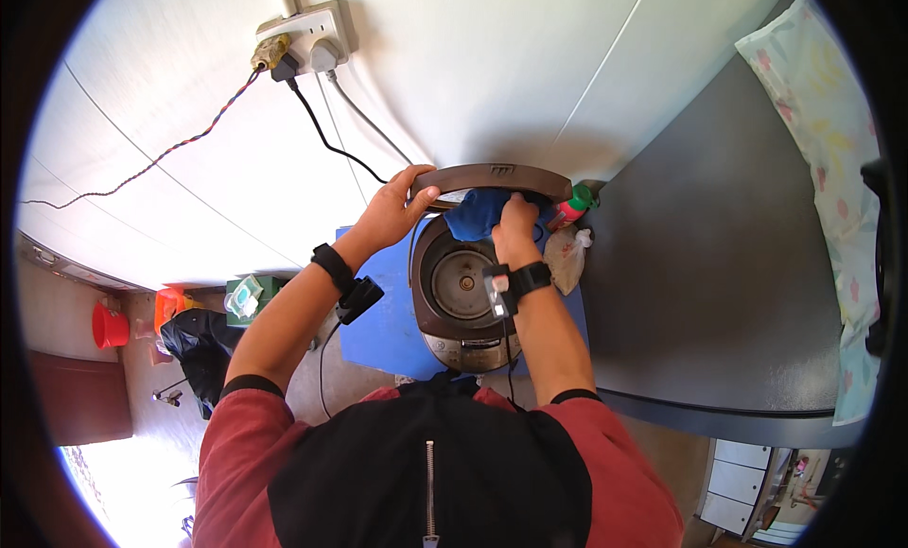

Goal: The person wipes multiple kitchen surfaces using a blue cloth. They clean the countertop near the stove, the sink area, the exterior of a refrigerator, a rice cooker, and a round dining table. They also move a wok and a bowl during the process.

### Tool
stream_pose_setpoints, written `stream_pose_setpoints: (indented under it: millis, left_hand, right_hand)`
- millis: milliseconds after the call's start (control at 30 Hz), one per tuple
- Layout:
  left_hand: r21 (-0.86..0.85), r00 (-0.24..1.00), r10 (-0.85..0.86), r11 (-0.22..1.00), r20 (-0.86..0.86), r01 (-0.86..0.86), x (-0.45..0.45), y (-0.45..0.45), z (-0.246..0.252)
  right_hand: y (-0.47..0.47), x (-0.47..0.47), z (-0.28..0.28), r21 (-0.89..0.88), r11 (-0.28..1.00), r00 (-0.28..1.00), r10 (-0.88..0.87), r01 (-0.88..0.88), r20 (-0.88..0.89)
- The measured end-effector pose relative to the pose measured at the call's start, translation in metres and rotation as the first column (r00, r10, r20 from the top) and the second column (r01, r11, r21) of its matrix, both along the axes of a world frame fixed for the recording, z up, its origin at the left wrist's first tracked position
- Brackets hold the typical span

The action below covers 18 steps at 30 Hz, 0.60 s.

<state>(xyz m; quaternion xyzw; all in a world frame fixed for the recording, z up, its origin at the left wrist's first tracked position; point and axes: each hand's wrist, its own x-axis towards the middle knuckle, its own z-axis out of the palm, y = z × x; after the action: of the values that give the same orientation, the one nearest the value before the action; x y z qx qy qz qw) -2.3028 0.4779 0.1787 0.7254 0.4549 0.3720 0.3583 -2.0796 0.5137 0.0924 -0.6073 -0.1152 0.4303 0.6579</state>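
Observation:
A brown rice cooker (464,342) stands before me with its lid (489,178) raised and no inner pot inside, so the round heating plate (461,282) shows. My left hand (397,204) grips the left end of the lid, thumb on the near side and fingers behind. A blue cloth (474,215) is bunched in my right hand (516,222), held against the underside of the lid. The lid hides part of the cloth, and my right fingertips are partly out of sight.
The cooker sits on a blue tabletop (376,300). A pink bottle with a green cap (571,206) and a tied plastic bag (566,257) stand close on its right. Farther right rises a large grey appliance (709,264). Cords run down from a wall socket (312,34).

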Motion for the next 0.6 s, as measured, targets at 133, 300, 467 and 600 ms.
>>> stream_pose_setpoints:
  millis: [133,300,467,600]
  left_hand:
    - [-0.057,0.999,-0.003,0.998,0.032,0.004,0.002,0.0,-0.001]
    - [-0.009,1.0,0.005,1.0,-0.01,-0.005,0.002,-0.002,0.004]
    - [-0.037,1.0,0.009,0.999,-0.008,-0.009,0.002,-0.004,0.004]
    - [-0.049,1.0,0.0,0.999,-0.018,-0.001,0.001,-0.005,0.001]
  right_hand:
    - [-0.032,-0.057,0.019,0.243,0.97,0.887,-0.093,-0.021,0.451]
    - [-0.072,-0.121,0.022,0.318,0.881,0.669,-0.001,-0.352,0.744]
    - [-0.074,-0.112,-0.042,-0.04,0.771,0.464,0.423,-0.636,0.778]
    - [-0.055,-0.056,-0.082,-0.414,0.778,0.351,0.598,-0.473,0.721]
